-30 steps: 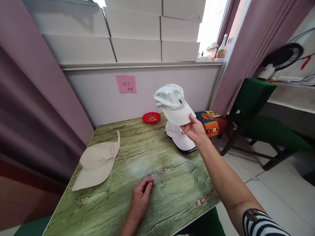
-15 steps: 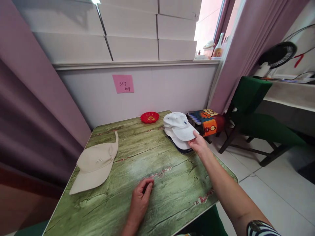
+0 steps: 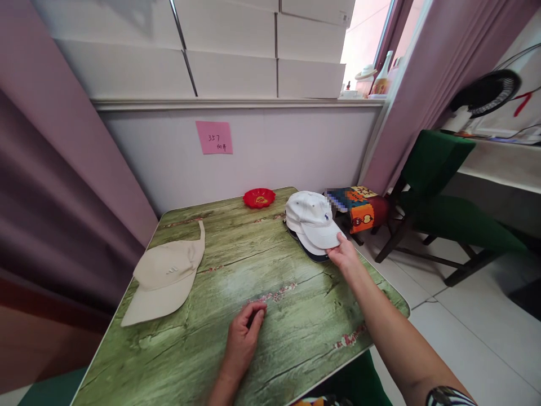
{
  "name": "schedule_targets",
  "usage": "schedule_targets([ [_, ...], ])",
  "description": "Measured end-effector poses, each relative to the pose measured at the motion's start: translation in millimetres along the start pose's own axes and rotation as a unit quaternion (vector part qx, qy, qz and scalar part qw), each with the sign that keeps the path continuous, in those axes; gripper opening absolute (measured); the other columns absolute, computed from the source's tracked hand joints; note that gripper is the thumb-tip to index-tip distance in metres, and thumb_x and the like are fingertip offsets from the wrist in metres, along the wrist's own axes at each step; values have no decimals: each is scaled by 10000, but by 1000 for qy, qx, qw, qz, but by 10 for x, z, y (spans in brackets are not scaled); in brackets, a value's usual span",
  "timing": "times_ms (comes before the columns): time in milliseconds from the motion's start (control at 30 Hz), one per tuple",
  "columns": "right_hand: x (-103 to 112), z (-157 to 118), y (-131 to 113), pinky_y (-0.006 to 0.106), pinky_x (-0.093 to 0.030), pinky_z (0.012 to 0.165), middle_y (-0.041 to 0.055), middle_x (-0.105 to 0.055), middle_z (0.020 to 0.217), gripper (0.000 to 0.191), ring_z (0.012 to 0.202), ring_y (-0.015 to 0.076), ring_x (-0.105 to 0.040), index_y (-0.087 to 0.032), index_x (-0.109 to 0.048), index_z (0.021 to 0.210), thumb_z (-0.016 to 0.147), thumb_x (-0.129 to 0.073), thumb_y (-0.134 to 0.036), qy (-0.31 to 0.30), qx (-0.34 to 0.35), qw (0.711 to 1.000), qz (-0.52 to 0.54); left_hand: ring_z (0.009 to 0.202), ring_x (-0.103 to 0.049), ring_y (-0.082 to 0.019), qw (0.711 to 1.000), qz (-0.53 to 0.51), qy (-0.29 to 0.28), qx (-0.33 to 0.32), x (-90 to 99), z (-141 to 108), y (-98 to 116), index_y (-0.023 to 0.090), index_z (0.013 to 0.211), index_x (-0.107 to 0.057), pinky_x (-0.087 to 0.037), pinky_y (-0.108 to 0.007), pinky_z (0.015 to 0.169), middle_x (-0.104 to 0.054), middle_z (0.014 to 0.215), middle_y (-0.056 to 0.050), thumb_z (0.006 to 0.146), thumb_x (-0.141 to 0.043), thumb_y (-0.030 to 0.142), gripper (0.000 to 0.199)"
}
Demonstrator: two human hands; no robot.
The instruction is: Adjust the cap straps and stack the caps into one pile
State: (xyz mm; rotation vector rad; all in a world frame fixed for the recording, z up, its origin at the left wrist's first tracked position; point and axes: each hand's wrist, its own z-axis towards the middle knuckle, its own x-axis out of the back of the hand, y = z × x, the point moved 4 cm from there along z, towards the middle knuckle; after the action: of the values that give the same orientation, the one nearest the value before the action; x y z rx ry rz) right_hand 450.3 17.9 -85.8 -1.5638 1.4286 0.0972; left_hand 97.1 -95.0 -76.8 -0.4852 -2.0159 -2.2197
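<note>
Evidently, the white cap [image 3: 305,207] was held by its brim, pinched between the thumb and fingers of the right hand [image 3: 344,255], on top of the stacked caps [image 3: 310,246] at the right side of the counter [image 3: 236,254]; whether its weight was fully borne by them could not quite be told. The left hand [image 3: 244,335] was rested loosely curled, nothing gripped, between the stack and the beige cap [image 3: 164,276].

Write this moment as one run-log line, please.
right hand: gripping white cap by brim, atop other caps | left hand: resting on table | beige cap: table's left
</note>
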Motion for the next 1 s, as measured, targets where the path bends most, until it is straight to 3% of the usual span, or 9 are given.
schedule_targets([
  [167,39,-105,-63,319,-615,803,30,-748,884,188,784,136,-719,-194,-634,943,889,-484,-95,32,39,999,-17,855,-648,-228,1000,2,-12,-8,-12,-6,-32,193,912,-726,-498,-299,760,-712,867,-56,876,-589,431,277],
  [300,221,-307,-127,313,-593,863,62,-715,990,204,926,144,-704,-166,-611,957,819,-502,-62,57,93,993,-44,859,-646,-227,1000,6,-4,-14,-24,-18,-47,190,910,-724,-491,-301,764,-715,871,-59,879,-591,412,261],
  [433,320,-693,-97,319,-465,1067,35,-576,1330,431,1236,128,-559,-227,-519,1225,812,-586,-127,103,259,957,-82,826,-635,-212,1000,19,-2,-18,-38,-39,-40,191,910,-717,-473,-301,772,-709,849,-48,891,-580,387,240],
  [500,153,-990,-14,359,-432,1094,75,-570,1352,460,1264,164,-542,-209,-511,1286,840,-625,-212,-6,430,888,-162,819,-628,-206,1000,23,-1,-18,-40,-48,-33,192,907,-713,-464,-299,769,-705,844,-45,896,-575,374,228],
  [533,33,-1108,109,375,-459,1058,88,-618,1283,415,1201,178,-588,-199,-532,1273,871,-611,-264,-92,447,868,-196,818,-625,-204,1000,23,1,-17,-41,-52,-31,193,907,-714,-461,-298,765,-705,845,-45,896,-576,369,224],
  [600,-201,-1252,449,350,-555,841,106,-692,1113,340,977,190,-674,-173,-589,1189,906,-577,-362,-231,387,855,-255,814,-621,-201,1000,15,6,-12,-45,-55,-35,193,907,-719,-458,-295,755,-705,849,-46,889,-582,361,217],
  [700,-520,-1255,1006,281,-546,613,88,-724,955,342,723,163,-675,-166,-619,1082,888,-588,-445,-333,263,858,-289,765,-609,-186,999,-29,19,10,-61,-48,-71,188,919,-724,-463,-287,719,-700,831,-48,871,-599,371,227],
  [867,-873,-911,1808,261,-522,509,36,-706,733,377,564,150,-638,-163,-633,943,783,-635,-505,-351,145,879,-289,642,-578,-149,986,-148,45,69,-23,-20,-154,160,930,-694,-468,-270,628,-683,775,-45,822,-646,420,286],
  [1000,-868,-713,2128,242,-514,494,10,-685,686,357,529,128,-620,-168,-620,900,749,-651,-490,-342,125,885,-290,629,-574,-133,986,-126,83,67,343,65,-105,158,925,-684,-464,-258,622,-672,769,-28,786,-697,419,296],
])
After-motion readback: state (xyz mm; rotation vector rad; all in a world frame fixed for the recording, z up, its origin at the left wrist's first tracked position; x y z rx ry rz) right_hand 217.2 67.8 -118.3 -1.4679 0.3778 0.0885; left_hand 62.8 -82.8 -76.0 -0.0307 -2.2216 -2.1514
